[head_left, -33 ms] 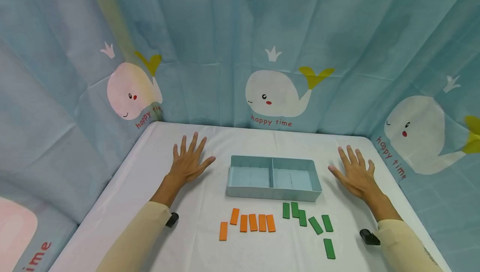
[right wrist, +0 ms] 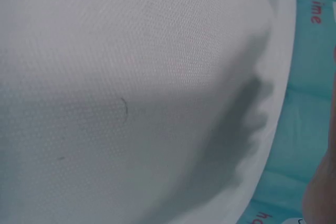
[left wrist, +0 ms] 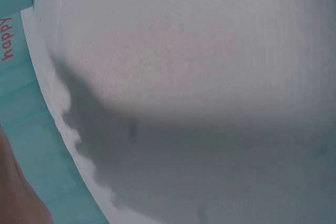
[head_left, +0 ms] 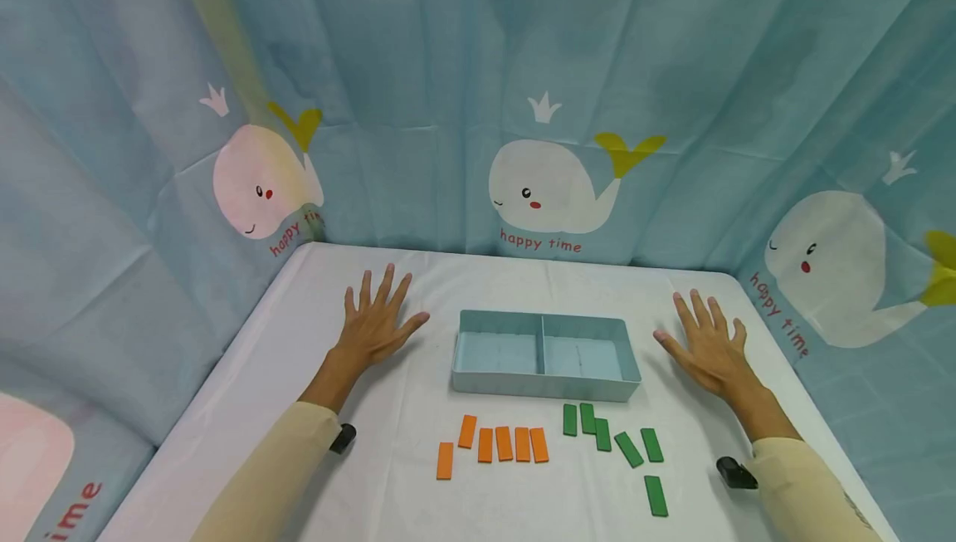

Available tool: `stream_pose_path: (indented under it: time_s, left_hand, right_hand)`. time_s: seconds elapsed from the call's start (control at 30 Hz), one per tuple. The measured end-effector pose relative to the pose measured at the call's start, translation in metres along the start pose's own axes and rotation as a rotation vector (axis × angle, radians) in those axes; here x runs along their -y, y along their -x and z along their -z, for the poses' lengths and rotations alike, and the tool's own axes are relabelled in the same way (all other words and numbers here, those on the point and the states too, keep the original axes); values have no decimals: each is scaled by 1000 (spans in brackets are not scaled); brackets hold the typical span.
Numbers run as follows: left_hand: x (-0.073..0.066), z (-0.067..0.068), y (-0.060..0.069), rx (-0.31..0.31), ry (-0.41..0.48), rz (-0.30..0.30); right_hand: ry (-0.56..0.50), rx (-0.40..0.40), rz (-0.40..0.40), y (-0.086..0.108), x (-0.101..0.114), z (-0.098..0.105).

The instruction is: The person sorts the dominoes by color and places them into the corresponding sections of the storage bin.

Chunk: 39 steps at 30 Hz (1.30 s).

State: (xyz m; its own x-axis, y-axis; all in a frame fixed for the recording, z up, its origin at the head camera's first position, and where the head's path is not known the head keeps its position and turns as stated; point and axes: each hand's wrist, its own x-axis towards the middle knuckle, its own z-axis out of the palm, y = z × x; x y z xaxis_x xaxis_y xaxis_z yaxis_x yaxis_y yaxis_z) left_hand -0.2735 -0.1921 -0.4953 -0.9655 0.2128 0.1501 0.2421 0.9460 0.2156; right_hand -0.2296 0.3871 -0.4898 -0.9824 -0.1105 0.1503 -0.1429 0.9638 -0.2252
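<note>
- Your left hand [head_left: 373,328] and right hand [head_left: 711,351] are spread, holding nothing.
- Orange tiles [head_left: 504,443] and green tiles [head_left: 602,435] look light, stiff; pinch their long edges.

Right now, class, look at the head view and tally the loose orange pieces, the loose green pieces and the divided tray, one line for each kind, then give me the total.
Orange pieces: 6
Green pieces: 6
Divided tray: 1
Total: 13
</note>
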Motion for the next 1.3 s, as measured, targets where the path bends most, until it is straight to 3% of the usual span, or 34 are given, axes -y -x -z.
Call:
stream_pose_path:
  time_s: [0.17, 0.3, 0.43, 0.57, 0.7, 0.9, 1.1, 1.3]
  left_hand:
    - [-1, 2, 0, 4, 20, -9]
    - [-8, 7, 3, 19, 109, -51]
    - [-26, 11, 10, 120, 329, -91]
    - [-49, 10, 21, 226, 568, -76]
    - [-64, 6, 30, 240, 746, -56]
    - [-70, -2, 38, 272, 951, -56]
    - [-70, -8, 39, 261, 1021, -42]
    - [-72, -8, 40, 243, 1003, -10]
  right_hand:
    - [-5, -3, 2, 0, 1, 1]
    - [-31, -11, 7, 5, 4, 1]
    - [-95, -25, 10, 14, 8, 1]
    - [-206, -8, 1, 26, 14, 2]
    - [-295, 42, -19, 42, 22, 2]
    - [-369, 77, -34, 67, 34, 0]
    - [-388, 90, -41, 87, 42, 4]
    - [-378, 116, -44, 103, 49, 8]
